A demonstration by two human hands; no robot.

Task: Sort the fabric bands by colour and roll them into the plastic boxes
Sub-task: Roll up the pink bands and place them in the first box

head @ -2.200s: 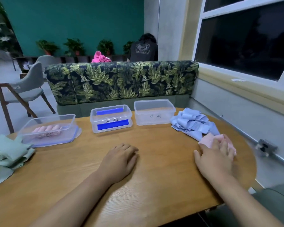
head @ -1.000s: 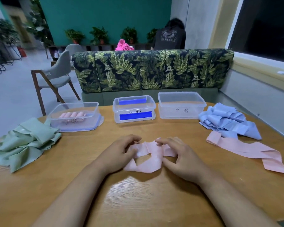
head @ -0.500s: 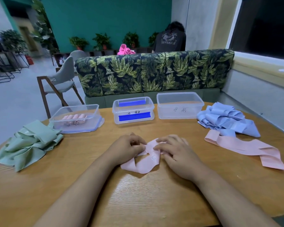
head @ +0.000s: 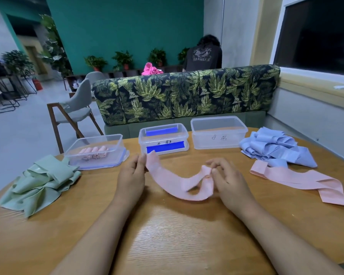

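1. Item under handling: a long pale pink fabric band [head: 173, 180], held low over the oval wooden table [head: 167, 235], directly in front of the person.
2. Left hand [head: 130, 175]: thumb and near-straight fingers nip the band's left end, which stands upright just in front of the middle box.
3. Right hand [head: 229, 180]: thumb and forefinger pinch the band's right end, which is doubled over on itself. The other fingers are loosely curled and spread clear of the cloth.
4. Governing relation: the band's long axis runs left to right between the two hands, with one end at each set of fingertips. Its middle sags to the table top and curls into a loop under the right hand. Neither hand is nearer, as each already has an end.
5. Judgement: the band is being drawn out straight before rolling. The folded right end looks the likelier start, so the roll would travel leftward along the axis.
6. Destination: the clear plastic box [head: 77, 161] holding a row of pink rolls [head: 93, 150] stands far left, nearer the left hand. Beside it are a blue-labelled clear box [head: 184, 135] and an empty clear box [head: 218, 139].
7. Outstanding: a second pink band [head: 298, 179] lies flat to the right, just beside a heap of light blue bands [head: 276, 149]. A heap of pale green bands [head: 40, 181] lies at the left. The task is judged to be at an early stage.
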